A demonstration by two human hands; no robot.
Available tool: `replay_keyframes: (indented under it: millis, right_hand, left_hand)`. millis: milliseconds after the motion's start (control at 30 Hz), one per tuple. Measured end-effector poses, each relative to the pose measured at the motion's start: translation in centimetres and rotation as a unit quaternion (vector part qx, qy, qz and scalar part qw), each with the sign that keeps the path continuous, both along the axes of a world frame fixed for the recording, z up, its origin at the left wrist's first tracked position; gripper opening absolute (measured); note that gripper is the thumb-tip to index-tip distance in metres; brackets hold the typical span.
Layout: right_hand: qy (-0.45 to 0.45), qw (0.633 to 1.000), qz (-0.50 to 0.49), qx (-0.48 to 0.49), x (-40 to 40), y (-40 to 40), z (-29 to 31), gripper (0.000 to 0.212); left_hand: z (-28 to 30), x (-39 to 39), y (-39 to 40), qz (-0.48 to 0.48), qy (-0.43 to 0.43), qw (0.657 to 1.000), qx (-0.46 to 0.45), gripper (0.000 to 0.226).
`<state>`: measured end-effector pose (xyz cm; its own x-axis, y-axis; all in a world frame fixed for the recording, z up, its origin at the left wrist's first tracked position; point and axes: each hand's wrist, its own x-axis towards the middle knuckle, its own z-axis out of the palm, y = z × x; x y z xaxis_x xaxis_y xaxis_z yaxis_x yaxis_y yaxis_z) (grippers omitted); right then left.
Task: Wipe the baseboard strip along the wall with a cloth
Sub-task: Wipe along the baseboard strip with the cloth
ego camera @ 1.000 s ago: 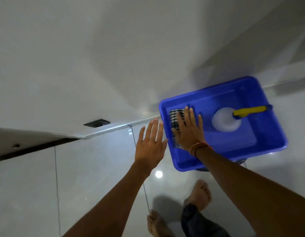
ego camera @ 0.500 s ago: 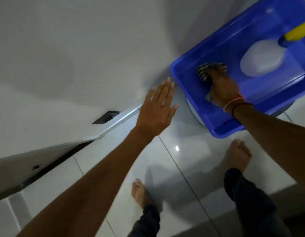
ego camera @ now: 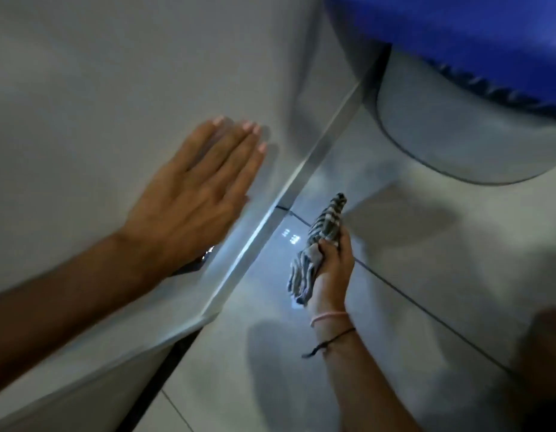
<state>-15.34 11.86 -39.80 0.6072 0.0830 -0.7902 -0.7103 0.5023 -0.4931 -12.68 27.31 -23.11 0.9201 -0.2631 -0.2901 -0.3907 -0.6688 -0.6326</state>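
Right grip (ego camera: 331, 269) clenched around striped cloth (ego camera: 317, 244), just beside baseboard (ego camera: 270, 219).

Blue tub (ego camera: 457, 32) top right, resting on pale round stool (ego camera: 476, 141); glossy tiled floor (ego camera: 395, 307).

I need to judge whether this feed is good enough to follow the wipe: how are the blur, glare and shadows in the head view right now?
Head view: dim and softened by motion blur, worst on the open left hand near the pale wall; bright glare streaks along the white baseboard strip and glossy tiled floor; soft shadows on the tiles; the striped grey cloth in the right hand reads clearly; wide-angle bending tilts the wall line.
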Motion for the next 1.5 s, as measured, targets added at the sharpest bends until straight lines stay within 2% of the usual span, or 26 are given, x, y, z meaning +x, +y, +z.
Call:
replay_keyframes:
  millis: [67,133,233,300,367,433,500,567,633,733,833,900,933,1033,1067,1100,1167,1233,1333,1433,1500]
  right_hand:
    - [-0.035,0.999,0.026,0.0,2.8,1.4,-3.5,0.053]
    - [-0.12,0.99,0.044,-0.056,7.5,2.7,-6.1,0.046]
    - [-0.184,0.969,0.091,-0.14,14.8,5.2,-8.0,0.057]
    - [-0.2,0.96,0.119,-0.153,16.5,6.4,-8.8,0.068]
    - [-0.234,0.945,0.148,-0.173,14.3,7.1,-9.3,0.063]
    - [-0.254,0.932,0.19,-0.173,8.8,7.5,-10.0,0.061]
    - [-0.27,0.917,0.242,-0.166,2.7,7.8,-9.5,0.074]
    - [-0.285,0.902,0.273,-0.177,0.8,8.2,-9.7,0.083]
    - [-0.285,0.897,0.262,-0.213,4.6,8.2,-10.0,0.079]
    - [-0.248,0.916,0.164,-0.27,14.8,6.3,-10.2,0.069]
    - [-0.247,0.895,0.165,-0.331,18.2,5.5,-9.2,0.059]
    - [-0.277,0.892,0.184,-0.306,13.9,6.3,-8.8,0.059]
    - [-0.296,0.887,0.22,-0.277,10.3,6.6,-9.2,0.066]
    - [-0.264,0.883,0.356,-0.157,-1.4,6.7,-9.6,0.11]
    - [-0.258,0.881,0.371,-0.139,-2.5,7.0,-9.6,0.111]
    - [-0.261,0.888,0.356,-0.131,-1.8,7.4,-9.9,0.103]
    - [-0.268,0.909,0.278,-0.156,3.5,8.1,-10.5,0.082]
    - [-0.278,0.912,0.218,-0.209,11.6,7.6,-10.6,0.072]
    - [-0.255,0.919,0.203,-0.222,19.3,6.0,-9.8,0.076]
    - [-0.286,0.885,0.238,-0.278,14.7,6.5,-9.0,0.079]
    - [-0.277,0.891,0.299,-0.202,6.3,6.3,-8.5,0.08]
  left_hand:
    - [-1.2,-0.2,1.4,-0.038,-0.005,0.996,0.075,0.078]
    - [-2.0,-0.1,1.9,-0.051,-0.025,0.993,0.1,0.072]
    - [-3.0,0.1,2.2,-0.044,-0.035,0.992,0.117,0.069]
    - [-3.3,0.2,2.4,-0.046,-0.039,0.988,0.144,0.077]
    - [-3.2,0.1,2.5,-0.055,-0.04,0.985,0.157,0.08]
    - [-3.1,0.0,2.1,-0.052,-0.027,0.982,0.177,0.08]
    - [-2.9,0.1,1.9,-0.049,-0.02,0.981,0.189,0.079]
    - [-2.8,0.1,1.9,-0.052,-0.015,0.981,0.184,0.077]
    - [-2.9,0.0,2.0,-0.058,-0.015,0.984,0.167,0.074]
    - [-3.3,0.1,2.4,-0.063,-0.023,0.986,0.155,0.072]
    - [-3.5,0.1,2.7,-0.083,-0.041,0.987,0.135,0.073]
    - [-3.6,0.3,2.8,-0.097,-0.053,0.987,0.114,0.073]
    - [-3.7,0.3,2.9,-0.101,-0.059,0.988,0.103,0.071]
    - [-4.1,0.4,3.5,-0.106,-0.079,0.989,0.072,0.069]
    - [-4.2,0.5,3.6,-0.104,-0.081,0.989,0.064,0.07]
    - [-4.2,0.5,3.6,-0.104,-0.081,0.99,0.057,0.07]
    - [-4.2,0.6,3.5,-0.108,-0.077,0.99,0.042,0.07]
    - [-4.3,0.5,3.6,-0.106,-0.078,0.991,0.04,0.071]
    - [-4.8,0.5,3.8,-0.105,-0.073,0.991,0.041,0.071]
    - [-5.4,1.0,3.8,-0.108,-0.077,0.991,0.035,0.072]
    - [-5.7,1.1,3.7,-0.116,-0.079,0.989,0.048,0.072]
